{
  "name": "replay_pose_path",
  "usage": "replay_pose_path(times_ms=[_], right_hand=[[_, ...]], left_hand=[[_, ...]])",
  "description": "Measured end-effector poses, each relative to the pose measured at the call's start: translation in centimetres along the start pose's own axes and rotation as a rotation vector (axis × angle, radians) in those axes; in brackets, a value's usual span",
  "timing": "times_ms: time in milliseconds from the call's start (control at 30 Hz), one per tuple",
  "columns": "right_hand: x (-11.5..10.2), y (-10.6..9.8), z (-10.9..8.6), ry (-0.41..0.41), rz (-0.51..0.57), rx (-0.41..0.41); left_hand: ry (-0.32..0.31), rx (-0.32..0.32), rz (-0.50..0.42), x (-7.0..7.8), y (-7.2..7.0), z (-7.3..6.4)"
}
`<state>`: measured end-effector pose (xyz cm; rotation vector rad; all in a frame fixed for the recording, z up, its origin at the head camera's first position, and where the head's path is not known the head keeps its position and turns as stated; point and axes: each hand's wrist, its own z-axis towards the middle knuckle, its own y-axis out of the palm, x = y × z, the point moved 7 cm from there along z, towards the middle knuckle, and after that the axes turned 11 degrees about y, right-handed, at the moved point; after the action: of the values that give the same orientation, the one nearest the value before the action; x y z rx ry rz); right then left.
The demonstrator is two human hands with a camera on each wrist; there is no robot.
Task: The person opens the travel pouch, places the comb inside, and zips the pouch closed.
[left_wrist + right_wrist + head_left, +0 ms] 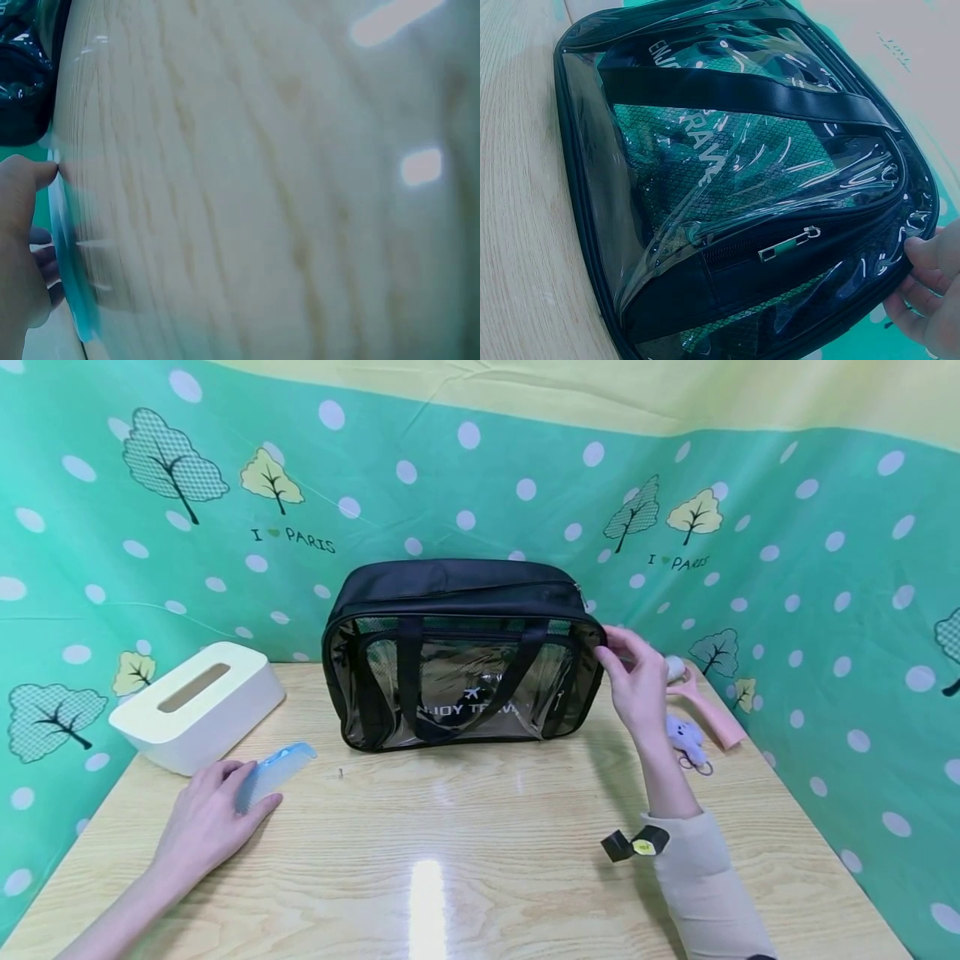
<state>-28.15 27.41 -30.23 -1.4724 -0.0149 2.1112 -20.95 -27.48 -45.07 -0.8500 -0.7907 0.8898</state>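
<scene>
A black travel bag with a clear front [472, 685] stands upright on the table, its dark straps hanging over the printed lettering. At its right upper edge my right hand [637, 681] pinches the rim between thumb and fingers. The right wrist view shows the same hand [930, 289] on the bag's black piping, near a zipper pull [789, 245]. To the left, my left hand [213, 818] holds a translucent blue comb [277, 770] low over the table, thumb on one side and fingers on the other. In the left wrist view the comb [73, 274] appears edge-on.
A white tissue box [198, 706] with a slot on top stands behind my left hand. Right of my right forearm lie a pink handled item [712, 714] and a small lavender plush keychain [684, 737]. A green patterned cloth [465, 485] hangs behind the table.
</scene>
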Motion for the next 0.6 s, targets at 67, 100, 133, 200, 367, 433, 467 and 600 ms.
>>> replay_pose_path(times_ms=[67, 100, 133, 200, 367, 433, 467, 600], right_hand=[[0.00, -0.03, -0.03, 0.004, -0.003, -0.001], [0.00, -0.06, -0.05, 0.006, -0.006, 0.001], [0.00, -0.08, -0.07, 0.009, -0.008, 0.000], [0.02, -0.11, -0.07, 0.013, -0.009, 0.000], [0.18, -0.07, -0.02, 0.005, -0.013, 0.000], [0.21, -0.03, 0.00, 0.004, -0.016, 0.000], [0.23, -0.02, 0.01, 0.005, -0.019, 0.001], [0.22, -0.02, 0.03, 0.011, -0.020, 0.002]], left_hand=[[-0.008, 0.000, 0.000, -0.12, -0.05, -0.14], [-0.013, -0.004, -0.003, -0.18, -0.03, -0.20], [-0.017, -0.007, -0.005, -0.23, -0.02, -0.23], [-0.020, -0.014, -0.008, -0.27, 0.00, -0.25], [-0.014, -0.008, -0.014, -0.14, -0.22, -0.21], [-0.009, 0.002, -0.018, -0.04, -0.35, -0.17], [-0.004, 0.010, -0.021, 0.01, -0.41, -0.16], [0.014, 0.038, -0.035, 0.12, -0.54, -0.09]])
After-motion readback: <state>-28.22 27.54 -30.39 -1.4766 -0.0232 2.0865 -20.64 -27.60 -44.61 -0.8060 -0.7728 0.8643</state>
